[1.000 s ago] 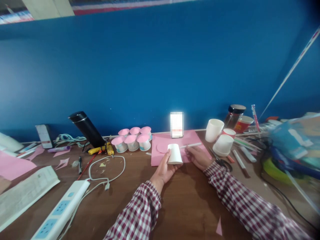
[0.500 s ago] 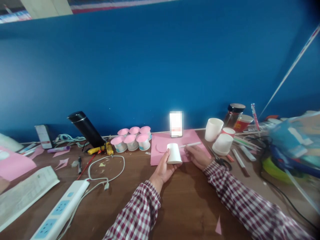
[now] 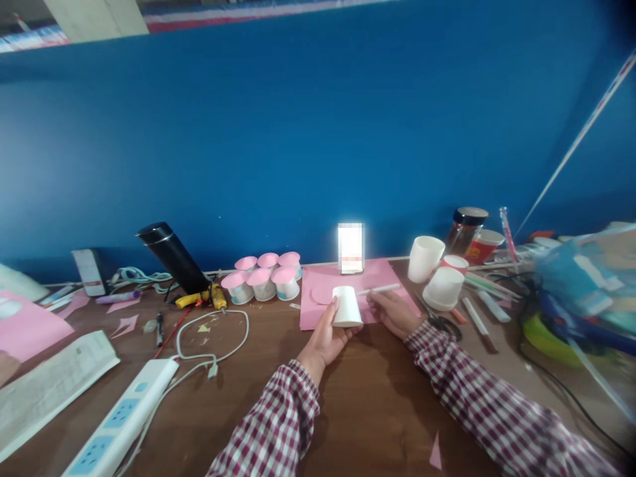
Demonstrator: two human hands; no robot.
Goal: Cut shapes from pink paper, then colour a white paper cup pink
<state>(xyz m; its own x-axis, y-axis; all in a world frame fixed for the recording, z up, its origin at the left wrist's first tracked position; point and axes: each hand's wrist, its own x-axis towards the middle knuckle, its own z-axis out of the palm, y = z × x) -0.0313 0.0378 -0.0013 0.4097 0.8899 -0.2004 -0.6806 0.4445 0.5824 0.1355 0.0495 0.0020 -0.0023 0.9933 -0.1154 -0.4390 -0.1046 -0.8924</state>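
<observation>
**Upturned cup steadied over the pink sheet**

Head view: I take the pink sheet (image 3: 348,291) as my landmark. My left hand (image 3: 325,338) sits at its near edge with the grip curled around a white paper cup (image 3: 346,306), thumb and fingers pressed on its wall. The cup stands mouth-down on the sheet's near edge, beside a cut pink disc (image 3: 322,293); I judge it is held that way so it cannot slide on the paper. My right hand (image 3: 395,311) rests on the sheet's right part, its grip pinching the near end of a thin white stick (image 3: 380,289) that lies across the sheet, pointing away to the right; how tightly it pinches I cannot tell. Left of the sheet stands a cluster of pink-topped cups (image 3: 263,278). At its far edge a lit phone (image 3: 350,248) leans on the blue wall. Right of it are more white cups (image 3: 434,271). Everything rests on the brown tabletop (image 3: 377,404).
</observation>
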